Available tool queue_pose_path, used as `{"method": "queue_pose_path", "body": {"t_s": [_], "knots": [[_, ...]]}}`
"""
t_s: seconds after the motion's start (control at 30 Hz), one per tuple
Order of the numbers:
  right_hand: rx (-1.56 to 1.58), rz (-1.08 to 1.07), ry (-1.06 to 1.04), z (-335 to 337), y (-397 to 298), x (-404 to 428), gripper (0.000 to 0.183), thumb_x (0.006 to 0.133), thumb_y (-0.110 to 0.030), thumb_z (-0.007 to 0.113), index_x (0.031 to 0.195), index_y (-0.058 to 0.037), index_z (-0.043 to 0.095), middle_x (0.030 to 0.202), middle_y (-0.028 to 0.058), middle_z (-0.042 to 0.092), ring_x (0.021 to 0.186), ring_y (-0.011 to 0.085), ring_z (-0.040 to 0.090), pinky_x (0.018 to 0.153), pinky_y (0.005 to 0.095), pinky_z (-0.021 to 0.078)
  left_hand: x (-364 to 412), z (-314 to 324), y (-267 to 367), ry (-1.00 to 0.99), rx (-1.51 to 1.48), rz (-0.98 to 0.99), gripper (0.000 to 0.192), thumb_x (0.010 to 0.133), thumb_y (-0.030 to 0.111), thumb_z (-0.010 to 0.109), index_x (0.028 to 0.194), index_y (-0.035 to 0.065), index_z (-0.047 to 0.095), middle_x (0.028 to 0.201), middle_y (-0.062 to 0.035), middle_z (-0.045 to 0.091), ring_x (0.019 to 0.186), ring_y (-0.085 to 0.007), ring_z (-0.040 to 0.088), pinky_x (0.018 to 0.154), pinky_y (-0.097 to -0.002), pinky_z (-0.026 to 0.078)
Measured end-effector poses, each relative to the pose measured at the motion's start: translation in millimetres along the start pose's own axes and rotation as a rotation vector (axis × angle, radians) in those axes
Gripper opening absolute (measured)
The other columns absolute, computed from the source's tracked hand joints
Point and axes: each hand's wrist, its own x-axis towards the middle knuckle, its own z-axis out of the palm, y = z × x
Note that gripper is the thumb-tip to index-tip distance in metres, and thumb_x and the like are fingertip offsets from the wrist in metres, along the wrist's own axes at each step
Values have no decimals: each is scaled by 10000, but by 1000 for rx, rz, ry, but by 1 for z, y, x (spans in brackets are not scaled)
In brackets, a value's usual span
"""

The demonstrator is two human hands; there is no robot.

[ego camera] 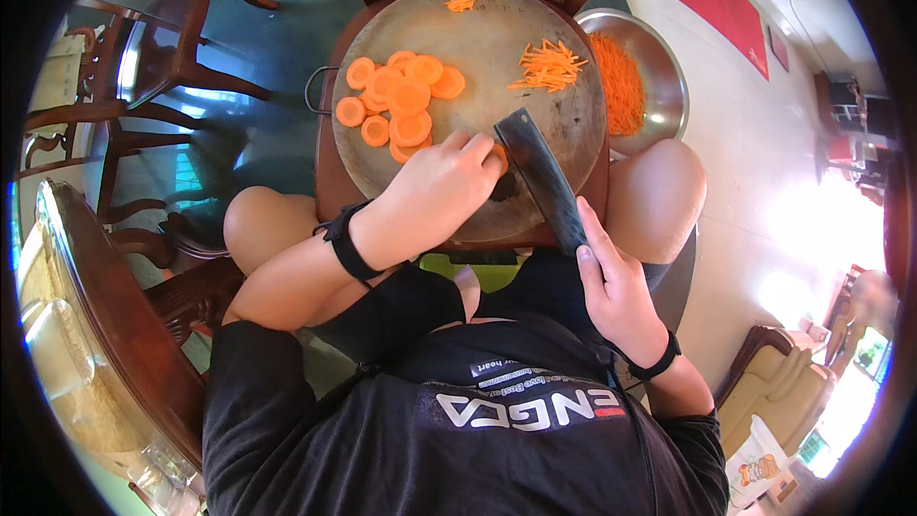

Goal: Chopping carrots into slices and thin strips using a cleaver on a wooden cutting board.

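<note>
A round wooden chopping board (494, 21) rests on a wooden chair between my knees. My left hand (448, 175) is bent over the board, its fingers on a piece of carrot (500, 157) that they partly hide. Gripped by its handle end in my right hand (615, 287) is a dark cleaver (542, 175), its blade just right of that carrot piece. Round carrot slices (410, 97) lie heaped on the board's left side. Cut carrot strips (548, 66) form a pile at the upper right, and a smaller bunch of carrot strips (461, 1) sits near the far edge.
A steel bowl (663, 86) holding shredded carrot (620, 86) stands right of the board. The board's metal handle (311, 91) sticks out on the left. Dark wooden chairs (179, 50) and a wooden table edge (118, 330) are at the left. Something yellow-green (494, 274) is below the seat.
</note>
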Motion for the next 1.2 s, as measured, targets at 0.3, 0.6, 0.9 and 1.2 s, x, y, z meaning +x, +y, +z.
{"method": "queue_pose_path", "body": {"t_s": [0.3, 0.6, 0.9, 1.2], "knots": [[-27, 62, -18, 0, -7, 4, 610, 1076, -29, 536, 1662, -125, 396, 899, 226, 654, 803, 333, 690, 839, 343, 544, -10, 29, 12, 100, 323, 85, 347, 775, 93, 688, 1093, -37, 734, 1082, -92, 644, 946, -184, 639, 710, -249, 592], [-89, 15, 2, -4, -12, 9, 609, 1072, -5, 534, 1656, -118, 409, 866, 204, 623, 756, 321, 651, 807, 353, 546, -3, 32, 16, 123, 321, 53, 381, 757, 107, 687, 1104, -43, 739, 1153, -122, 673, 1112, -244, 653, 822, -276, 609], [-127, 7, 6, -9, -10, 14, 612, 1060, 12, 557, 1645, -117, 431, 879, 199, 610, 754, 325, 641, 796, 351, 547, -2, 37, 7, 111, 271, 69, 387, 787, 83, 683, 1146, -51, 740, 1214, -136, 671, 1242, -297, 644, 939, -313, 612], [-169, -26, -13, -7, -12, 12, 643, 1041, 35, 561, 1649, -126, 428, 881, 198, 608, 753, 355, 652, 767, 375, 558, 1, 34, 10, 86, 290, 56, 406, 786, 94, 681, 1155, -61, 746, 1203, -136, 684, 1235, -289, 650, 936, -312, 609]]}}
